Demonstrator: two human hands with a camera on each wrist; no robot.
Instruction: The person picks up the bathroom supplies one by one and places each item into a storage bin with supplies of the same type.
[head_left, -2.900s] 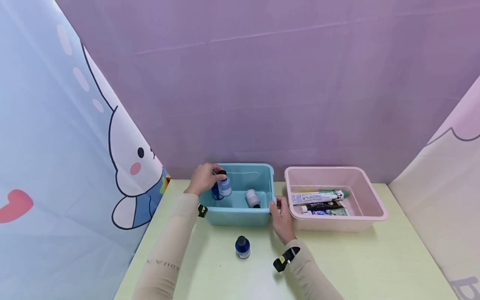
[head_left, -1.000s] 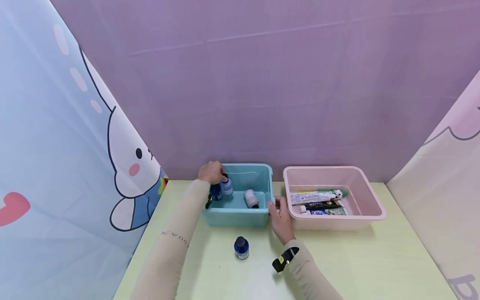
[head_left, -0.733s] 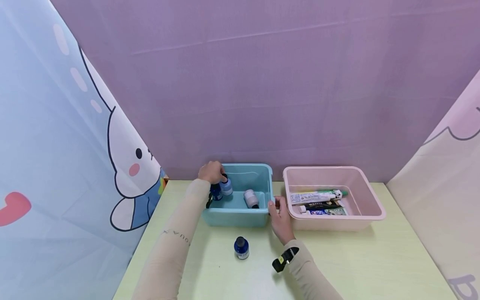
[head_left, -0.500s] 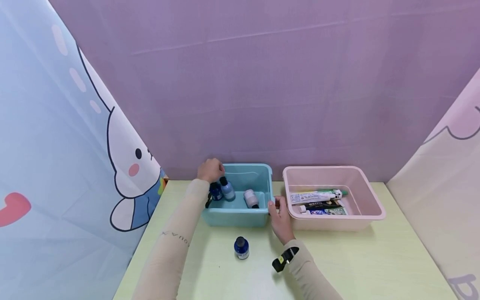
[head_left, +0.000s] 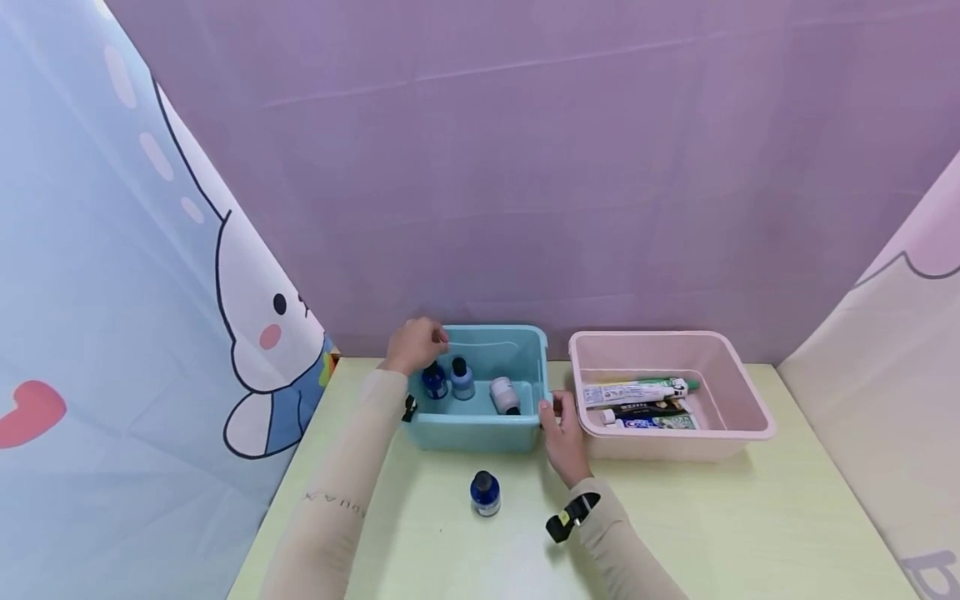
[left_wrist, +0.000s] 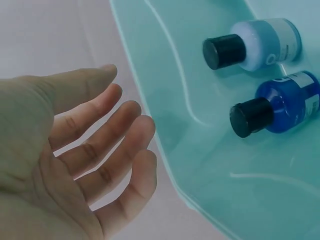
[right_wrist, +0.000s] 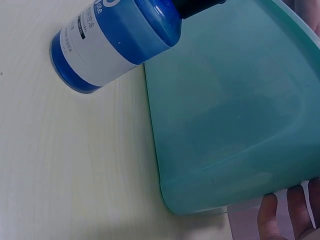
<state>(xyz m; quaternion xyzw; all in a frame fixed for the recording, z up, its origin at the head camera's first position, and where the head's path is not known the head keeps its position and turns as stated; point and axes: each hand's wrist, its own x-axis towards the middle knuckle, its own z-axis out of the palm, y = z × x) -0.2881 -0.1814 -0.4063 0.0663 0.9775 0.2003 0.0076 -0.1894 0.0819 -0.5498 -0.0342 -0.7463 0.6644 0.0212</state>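
Note:
My left hand [head_left: 415, 343] hovers at the left rim of a teal plastic bin [head_left: 472, 435], fingers loosely bent and holding nothing. Inside the bin, a light blue bottle [head_left: 462, 385] stands upright beside a dark blue bottle [head_left: 435, 382], both black-capped. A pale lilac bottle [head_left: 504, 395] lies on its side to their right. My right hand [head_left: 564, 440] grips the bin's right edge; in the right wrist view, its fingers [right_wrist: 296, 212] lie along the wall. Another dark blue bottle [head_left: 485, 496] stands on the table in front of the bin.
A pink bin [head_left: 678, 450] stands right of the teal one, with several toothpaste tubes [head_left: 633, 393] lying in it. Both bins sit near the back of the pale table [head_left: 720, 533], below a purple cloth backdrop. Printed cloths hang at the left and right.
My left hand has let go of the light blue bottle and drawn back to the left rim. The bottle, tilted half a second ago, now stands upright. My right hand keeps its place.

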